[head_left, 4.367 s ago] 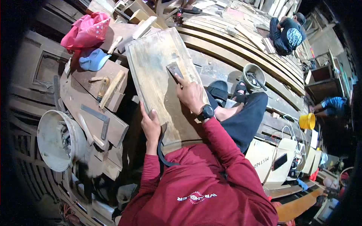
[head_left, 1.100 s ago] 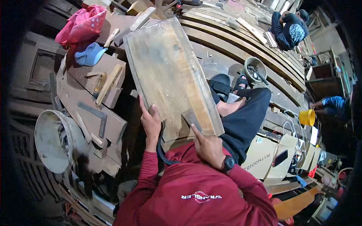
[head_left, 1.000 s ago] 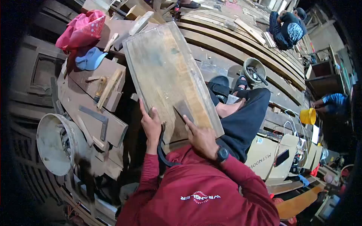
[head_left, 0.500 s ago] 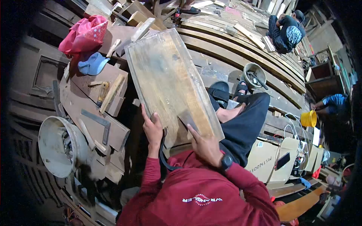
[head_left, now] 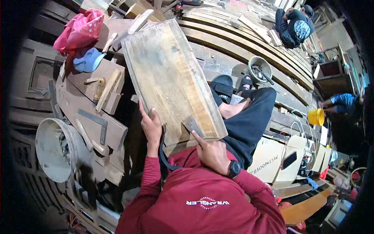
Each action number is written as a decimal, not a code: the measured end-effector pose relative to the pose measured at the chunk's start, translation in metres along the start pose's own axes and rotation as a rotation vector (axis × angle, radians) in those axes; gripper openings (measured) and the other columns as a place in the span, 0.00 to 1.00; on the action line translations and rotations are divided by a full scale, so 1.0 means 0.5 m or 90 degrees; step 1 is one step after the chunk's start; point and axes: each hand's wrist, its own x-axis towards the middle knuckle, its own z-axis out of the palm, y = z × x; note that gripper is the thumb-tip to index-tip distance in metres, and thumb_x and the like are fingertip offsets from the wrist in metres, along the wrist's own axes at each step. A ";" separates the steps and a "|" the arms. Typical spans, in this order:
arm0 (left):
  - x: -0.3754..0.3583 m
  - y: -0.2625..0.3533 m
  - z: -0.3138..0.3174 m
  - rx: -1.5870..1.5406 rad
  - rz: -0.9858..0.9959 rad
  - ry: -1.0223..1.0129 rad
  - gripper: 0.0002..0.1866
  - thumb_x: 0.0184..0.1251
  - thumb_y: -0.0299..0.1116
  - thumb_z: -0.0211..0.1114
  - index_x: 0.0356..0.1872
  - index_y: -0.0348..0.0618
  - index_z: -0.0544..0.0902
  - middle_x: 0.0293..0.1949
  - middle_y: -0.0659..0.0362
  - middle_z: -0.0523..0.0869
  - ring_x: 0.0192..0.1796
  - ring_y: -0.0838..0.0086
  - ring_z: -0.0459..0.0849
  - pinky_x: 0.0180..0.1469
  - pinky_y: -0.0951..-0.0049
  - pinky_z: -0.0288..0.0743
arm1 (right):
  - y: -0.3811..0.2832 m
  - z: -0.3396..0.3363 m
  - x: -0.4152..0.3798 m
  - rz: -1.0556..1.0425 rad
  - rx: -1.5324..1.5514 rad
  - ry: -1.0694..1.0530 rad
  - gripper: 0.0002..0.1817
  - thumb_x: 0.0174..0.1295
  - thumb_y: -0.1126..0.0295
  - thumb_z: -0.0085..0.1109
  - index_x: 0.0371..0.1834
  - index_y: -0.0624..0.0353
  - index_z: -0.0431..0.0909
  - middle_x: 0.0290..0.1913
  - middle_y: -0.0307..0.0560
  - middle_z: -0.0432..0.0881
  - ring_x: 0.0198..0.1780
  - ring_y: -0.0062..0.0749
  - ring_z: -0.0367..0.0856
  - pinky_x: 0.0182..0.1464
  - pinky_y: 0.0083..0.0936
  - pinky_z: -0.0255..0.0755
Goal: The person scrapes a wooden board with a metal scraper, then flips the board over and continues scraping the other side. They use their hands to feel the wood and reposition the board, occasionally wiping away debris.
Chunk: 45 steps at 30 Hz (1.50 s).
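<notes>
A long wooden panel (head_left: 167, 66) with a bevelled border rests across my lap, its far end pointing away from me. My left hand (head_left: 151, 124) grips its left edge near the close end, thumb on the upper face. My right hand (head_left: 212, 152) holds a flat metal scraper (head_left: 191, 124) against the panel's near part, index finger stretched along the blade. The scraper's handle is hidden in the palm. Light and dark patches mark the panel's surface.
On the left are a metal square (head_left: 95, 121), a blue cap (head_left: 89, 60), a pink bag (head_left: 80, 31) and a white bucket (head_left: 56, 150). A grey bucket (head_left: 260, 70) of tools stands on slats beyond my feet. A person (head_left: 294, 27) sits far right.
My right hand has drawn the scraper slightly toward the panel's near end. My left hand keeps its grip on the edge. The whole view has shifted a little.
</notes>
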 end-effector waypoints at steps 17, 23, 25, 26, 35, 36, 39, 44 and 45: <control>0.002 0.001 -0.005 -0.051 -0.005 -0.024 0.32 0.87 0.44 0.49 0.85 0.48 0.55 0.68 0.32 0.79 0.68 0.42 0.81 0.66 0.54 0.74 | -0.002 0.046 0.087 -0.050 0.026 0.050 0.36 0.67 0.64 0.60 0.81 0.39 0.68 0.24 0.57 0.84 0.24 0.52 0.85 0.28 0.49 0.78; 0.001 0.002 -0.009 -0.057 0.005 -0.023 0.33 0.87 0.45 0.48 0.84 0.44 0.54 0.71 0.30 0.75 0.72 0.37 0.75 0.70 0.52 0.70 | -0.051 0.056 0.237 -0.064 0.053 0.131 0.36 0.69 0.62 0.59 0.82 0.37 0.65 0.23 0.64 0.83 0.26 0.60 0.85 0.32 0.54 0.78; 0.006 -0.006 -0.009 -0.060 0.034 -0.012 0.33 0.87 0.45 0.48 0.84 0.44 0.54 0.71 0.29 0.74 0.73 0.38 0.75 0.70 0.52 0.70 | -0.048 0.048 0.189 -0.047 0.095 0.115 0.37 0.68 0.62 0.59 0.82 0.35 0.65 0.23 0.64 0.82 0.26 0.60 0.85 0.32 0.54 0.79; 0.008 -0.017 -0.008 -0.060 0.035 -0.013 0.33 0.87 0.44 0.48 0.84 0.44 0.54 0.71 0.29 0.74 0.72 0.38 0.76 0.70 0.52 0.70 | -0.045 0.028 0.155 -0.015 0.106 0.039 0.37 0.67 0.63 0.59 0.82 0.33 0.65 0.22 0.62 0.82 0.25 0.59 0.85 0.32 0.53 0.79; -0.001 0.009 -0.003 -0.083 -0.011 -0.007 0.31 0.85 0.40 0.50 0.83 0.48 0.58 0.68 0.32 0.78 0.68 0.42 0.81 0.67 0.54 0.73 | -0.019 0.029 0.162 -0.047 0.116 0.107 0.40 0.65 0.66 0.61 0.84 0.39 0.63 0.23 0.57 0.83 0.24 0.53 0.85 0.28 0.48 0.77; -0.004 0.015 -0.006 -0.075 -0.007 -0.006 0.31 0.85 0.40 0.50 0.84 0.49 0.58 0.70 0.33 0.77 0.69 0.43 0.80 0.67 0.54 0.73 | -0.011 0.043 0.192 -0.079 0.174 0.112 0.42 0.63 0.67 0.61 0.84 0.43 0.61 0.26 0.58 0.85 0.28 0.54 0.87 0.31 0.48 0.78; 0.011 -0.042 0.006 -0.010 0.071 0.005 0.34 0.86 0.48 0.50 0.85 0.48 0.56 0.74 0.35 0.73 0.72 0.43 0.77 0.69 0.53 0.72 | -0.021 0.022 0.224 -0.061 0.148 0.130 0.41 0.62 0.67 0.61 0.83 0.46 0.63 0.31 0.57 0.87 0.32 0.53 0.88 0.33 0.48 0.79; -0.003 0.005 0.006 -0.072 0.023 -0.034 0.37 0.85 0.54 0.51 0.84 0.45 0.56 0.78 0.37 0.67 0.75 0.45 0.73 0.73 0.52 0.68 | 0.020 0.031 0.067 -0.044 0.149 0.054 0.38 0.62 0.66 0.61 0.80 0.51 0.67 0.36 0.58 0.87 0.36 0.52 0.90 0.35 0.47 0.79; -0.006 0.011 0.002 -0.063 0.021 -0.029 0.36 0.85 0.53 0.51 0.84 0.45 0.56 0.78 0.37 0.67 0.75 0.44 0.72 0.73 0.52 0.67 | 0.034 0.051 0.022 -0.059 0.143 0.088 0.39 0.61 0.67 0.62 0.80 0.50 0.66 0.38 0.59 0.87 0.40 0.51 0.90 0.38 0.48 0.80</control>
